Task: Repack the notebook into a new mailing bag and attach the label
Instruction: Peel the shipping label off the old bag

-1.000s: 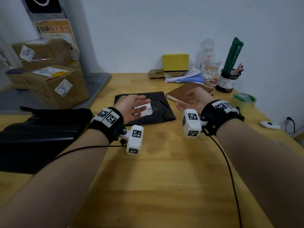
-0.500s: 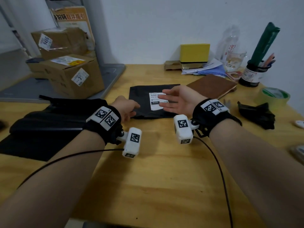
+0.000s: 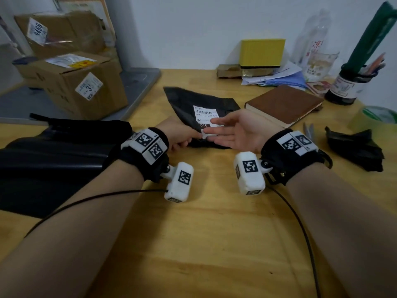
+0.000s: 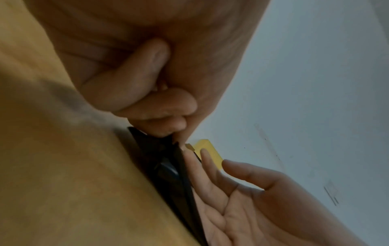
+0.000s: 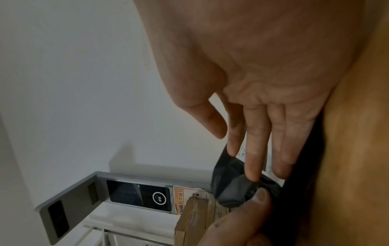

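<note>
Since half a second ago, both hands have closed in on the near edge of the black mailing bag (image 3: 189, 104), which lies flat mid-table on the wooden table (image 3: 204, 233) with its white label (image 3: 205, 117) facing up. The left hand (image 3: 178, 136) pinches the bag's near corner between thumb and curled fingers, while the right hand (image 3: 238, 132) is released, palm up, its straight fingertips (image 5: 252, 173) touching the label's lower end. The brown notebook (image 3: 283, 104) sits outside the bag, just right of it. Beyond lie a yellow box (image 3: 262, 52), scissors (image 3: 308, 131), a crumpled black bag (image 3: 356, 147), a tape roll (image 3: 378, 117), and cardboard boxes (image 3: 73, 82) at left.
</note>
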{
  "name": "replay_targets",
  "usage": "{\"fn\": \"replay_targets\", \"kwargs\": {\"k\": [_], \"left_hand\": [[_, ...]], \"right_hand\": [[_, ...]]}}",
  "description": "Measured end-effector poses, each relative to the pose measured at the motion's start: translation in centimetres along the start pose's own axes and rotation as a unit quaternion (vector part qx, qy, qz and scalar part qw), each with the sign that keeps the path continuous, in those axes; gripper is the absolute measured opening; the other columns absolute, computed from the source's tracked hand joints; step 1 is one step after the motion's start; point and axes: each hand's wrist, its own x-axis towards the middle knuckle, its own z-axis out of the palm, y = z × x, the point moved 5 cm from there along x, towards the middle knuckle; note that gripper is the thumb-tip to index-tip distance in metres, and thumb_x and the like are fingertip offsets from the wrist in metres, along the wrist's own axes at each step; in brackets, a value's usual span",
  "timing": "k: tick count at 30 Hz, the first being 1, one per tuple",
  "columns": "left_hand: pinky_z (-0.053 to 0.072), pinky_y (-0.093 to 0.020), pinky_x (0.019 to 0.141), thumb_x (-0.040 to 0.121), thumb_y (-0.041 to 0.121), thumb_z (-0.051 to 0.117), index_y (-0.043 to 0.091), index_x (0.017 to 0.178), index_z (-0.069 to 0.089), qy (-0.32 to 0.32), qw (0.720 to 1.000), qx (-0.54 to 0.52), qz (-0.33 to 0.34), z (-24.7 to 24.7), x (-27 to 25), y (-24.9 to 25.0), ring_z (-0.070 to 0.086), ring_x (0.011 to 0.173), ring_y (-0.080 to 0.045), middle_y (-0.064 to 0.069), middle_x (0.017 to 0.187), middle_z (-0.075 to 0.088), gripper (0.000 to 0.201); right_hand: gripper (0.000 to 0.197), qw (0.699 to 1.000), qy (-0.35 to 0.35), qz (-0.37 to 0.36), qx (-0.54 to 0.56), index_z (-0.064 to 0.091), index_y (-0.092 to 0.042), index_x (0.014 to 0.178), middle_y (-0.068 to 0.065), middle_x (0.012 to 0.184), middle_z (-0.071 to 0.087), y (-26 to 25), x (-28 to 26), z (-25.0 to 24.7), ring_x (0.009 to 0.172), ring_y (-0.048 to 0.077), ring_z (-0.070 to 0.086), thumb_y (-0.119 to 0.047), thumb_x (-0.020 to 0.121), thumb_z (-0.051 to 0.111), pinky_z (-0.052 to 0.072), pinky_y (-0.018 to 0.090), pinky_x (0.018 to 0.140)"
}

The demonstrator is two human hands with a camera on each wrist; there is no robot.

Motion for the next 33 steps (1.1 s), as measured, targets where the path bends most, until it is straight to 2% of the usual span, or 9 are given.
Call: {"fn": "replay_targets", "kwargs": {"k": [3, 6, 9, 16, 18, 21, 25, 30, 33], "left_hand": [[0.027, -0.018, 0.038, 0.093, 0.018, 0.065, 0.015, 0.093, 0.067, 0.027, 0.998, -0.044, 0.029, -0.7, 0.5, 0.7, 0.043, 0.039, -0.006, 0.004, 0.062, 0.06, 0.004], [0.03, -0.015, 0.036, 0.098, 0.012, 0.056, 0.019, 0.1, 0.066, 0.044, 0.993, -0.099, 0.049, -0.6, 1.1, 1.3, 0.053, 0.04, -0.005, 0.001, 0.074, 0.068, 0.011], [0.03, -0.014, 0.034, 0.101, 0.008, 0.048, 0.014, 0.107, 0.061, 0.058, 0.981, -0.176, 0.061, -0.2, 1.6, 1.6, 0.056, 0.036, -0.005, -0.004, 0.08, 0.066, 0.015], [0.029, -0.014, 0.033, 0.105, 0.01, 0.037, 0.013, 0.094, 0.052, -0.016, 0.935, -0.354, 0.017, 0.9, 3.6, 0.4, 0.047, 0.034, -0.005, -0.002, 0.069, 0.057, 0.019], [0.027, -0.014, 0.033, 0.105, 0.01, 0.036, 0.01, 0.088, 0.049, -0.01, 0.925, -0.379, 0.0, 0.9, 4.0, 0.0, 0.044, 0.033, -0.006, -0.002, 0.065, 0.052, 0.022], [0.03, -0.015, 0.035, 0.104, 0.02, 0.044, 0.009, 0.093, 0.056, 0.003, 0.931, -0.364, -0.001, 0.9, 4.0, 0.1, 0.045, 0.036, -0.008, -0.003, 0.064, 0.059, 0.02], [0.033, -0.015, 0.037, 0.096, 0.033, 0.063, 0.013, 0.11, 0.065, -0.008, 0.961, -0.273, 0.048, 1.3, 3.5, 0.8, 0.053, 0.04, -0.008, 0.001, 0.064, 0.059, 0.025], [0.035, -0.017, 0.038, 0.095, 0.019, 0.064, 0.014, 0.094, 0.063, 0.054, 0.964, -0.247, 0.079, 0.9, 4.1, 0.9, 0.057, 0.043, -0.008, 0.001, 0.065, 0.057, 0.006], [0.037, -0.019, 0.039, 0.092, 0.011, 0.061, 0.009, 0.099, 0.063, 0.072, 0.965, -0.238, 0.087, 0.8, 4.3, 1.1, 0.059, 0.047, -0.01, -0.003, 0.068, 0.061, 0.007]], "right_hand": [[0.024, 1.0, -0.007, 0.0, -0.007, 0.065, -0.01, 0.117, 0.014, 0.113, 0.076, -0.3, 0.0, 0.0, 0.109, 0.03, 0.071, -0.016, 0.097, 0.055, 0.052, 0.036, 0.099], [0.022, 1.0, 0.001, -0.011, -0.025, 0.067, -0.012, 0.115, 0.012, 0.111, 0.077, -0.6, 0.1, 0.0, 0.108, 0.031, 0.07, -0.019, 0.096, 0.058, 0.054, 0.036, 0.092], [0.023, 0.999, 0.028, -0.037, -0.011, 0.067, -0.011, 0.117, 0.012, 0.109, 0.077, -0.8, 0.7, -0.2, 0.103, 0.033, 0.072, -0.018, 0.097, 0.058, 0.057, 0.036, 0.086], [0.02, 0.994, 0.029, -0.071, 0.074, 0.065, -0.006, 0.115, 0.015, 0.103, 0.075, -0.6, 2.1, -0.7, 0.09, 0.031, 0.074, -0.011, 0.098, 0.057, 0.063, 0.036, 0.082], [0.019, 0.993, 0.024, -0.071, 0.09, 0.065, -0.005, 0.115, 0.015, 0.1, 0.077, -0.4, 2.5, -0.6, 0.086, 0.03, 0.075, -0.009, 0.098, 0.056, 0.063, 0.036, 0.08], [0.017, 0.993, 0.016, -0.067, 0.101, 0.065, -0.004, 0.111, 0.016, 0.098, 0.077, -0.2, 2.9, -0.6, 0.081, 0.027, 0.076, -0.009, 0.098, 0.056, 0.063, 0.033, 0.076], [0.015, 0.989, 0.017, -0.065, 0.13, 0.067, -0.003, 0.107, 0.015, 0.087, 0.077, 0.0, 3.0, -0.9, 0.072, 0.023, 0.076, -0.008, 0.098, 0.056, 0.063, 0.029, 0.07], [0.016, 0.99, 0.018, -0.065, 0.122, 0.067, -0.003, 0.107, 0.016, 0.087, 0.077, 0.1, 2.9, -0.9, 0.072, 0.022, 0.076, -0.008, 0.097, 0.056, 0.062, 0.028, 0.068], [0.016, 0.99, 0.02, -0.064, 0.121, 0.067, -0.004, 0.108, 0.016, 0.087, 0.077, 0.0, 2.8, -0.9, 0.071, 0.023, 0.075, -0.009, 0.097, 0.057, 0.061, 0.028, 0.067]]}}
